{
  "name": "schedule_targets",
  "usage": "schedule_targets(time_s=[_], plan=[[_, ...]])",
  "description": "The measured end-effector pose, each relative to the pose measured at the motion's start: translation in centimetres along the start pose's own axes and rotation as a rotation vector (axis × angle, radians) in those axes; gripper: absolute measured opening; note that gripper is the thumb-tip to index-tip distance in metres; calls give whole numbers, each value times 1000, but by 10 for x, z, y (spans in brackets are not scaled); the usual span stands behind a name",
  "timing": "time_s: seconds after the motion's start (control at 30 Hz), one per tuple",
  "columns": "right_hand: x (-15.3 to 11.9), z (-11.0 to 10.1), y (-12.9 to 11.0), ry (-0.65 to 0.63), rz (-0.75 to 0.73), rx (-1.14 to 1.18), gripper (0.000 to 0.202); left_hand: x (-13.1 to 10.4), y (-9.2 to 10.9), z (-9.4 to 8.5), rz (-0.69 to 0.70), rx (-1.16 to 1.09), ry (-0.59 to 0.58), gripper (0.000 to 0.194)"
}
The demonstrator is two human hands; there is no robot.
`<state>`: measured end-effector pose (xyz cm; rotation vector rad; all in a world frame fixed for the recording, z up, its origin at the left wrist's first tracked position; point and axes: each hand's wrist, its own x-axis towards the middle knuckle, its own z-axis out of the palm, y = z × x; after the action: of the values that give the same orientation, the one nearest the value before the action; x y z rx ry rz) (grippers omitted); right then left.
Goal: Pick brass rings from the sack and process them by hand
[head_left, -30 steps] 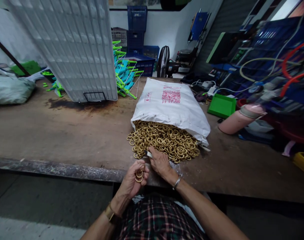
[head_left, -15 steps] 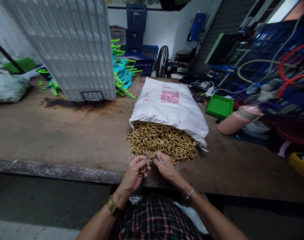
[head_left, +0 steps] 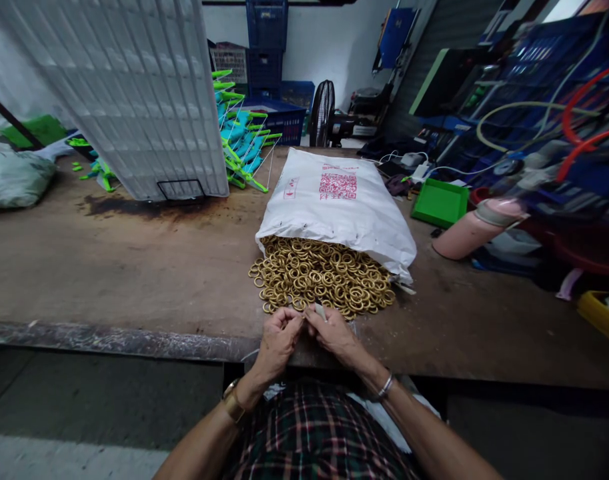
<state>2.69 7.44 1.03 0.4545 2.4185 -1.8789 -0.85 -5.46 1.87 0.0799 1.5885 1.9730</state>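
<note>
Many brass-coloured rings (head_left: pixel 329 277) spill from the mouth of a white sack (head_left: pixel 344 210) with red print, close to the table's front edge. Just in front of the pile, my left hand (head_left: pixel 280 335) is closed in a pinch, its fingertips meeting those of the other hand. Between the fingertips there is something small that I cannot make out. My right hand (head_left: pixel 334 335) is closed around a small tool (head_left: pixel 320 311) with a pale blade-like part that sticks up past the fingers.
A tall ribbed translucent panel (head_left: pixel 149 100) stands at the left, beside green and teal plastic parts (head_left: pixel 244 143). To the right are a green tray (head_left: pixel 439 202), a pink bottle (head_left: pixel 477 230) and a yellow container (head_left: pixel 601 317). A fan (head_left: pixel 324 113) is behind the sack.
My left hand has turned more palm-down, and the ring seen in its palm before is now hidden. The fingertips of both hands have come together. The whole view has shifted slightly.
</note>
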Motion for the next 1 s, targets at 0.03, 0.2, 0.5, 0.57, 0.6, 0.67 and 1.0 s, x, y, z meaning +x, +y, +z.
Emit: schedule_targets(time_s=[0.03, 0.2, 0.5, 0.57, 0.6, 0.67, 1.0], plan=[[1, 0, 2, 23, -9, -15, 37, 0, 0, 1, -2, 13, 1, 32], [1, 0, 2, 76, -55, -72, 39, 0, -2, 0, -8, 85, -44, 33], [-1, 0, -3, 143, -89, -148, 32, -2, -7, -6, -58, 8, -175, 34], [-2, -1, -3, 188, -123, -256, 26, -2, -9, -7, -44, -8, -156, 34], [-4, -2, -2, 186, -151, -329, 24, -1, -10, -8, -37, -17, -146, 33], [-7, -2, -1, 133, -202, -481, 21, -1, -10, -8, -28, -40, -130, 33], [-11, 5, -3, -20, -148, -813, 22, -1, -7, -7, -25, -5, -95, 38]])
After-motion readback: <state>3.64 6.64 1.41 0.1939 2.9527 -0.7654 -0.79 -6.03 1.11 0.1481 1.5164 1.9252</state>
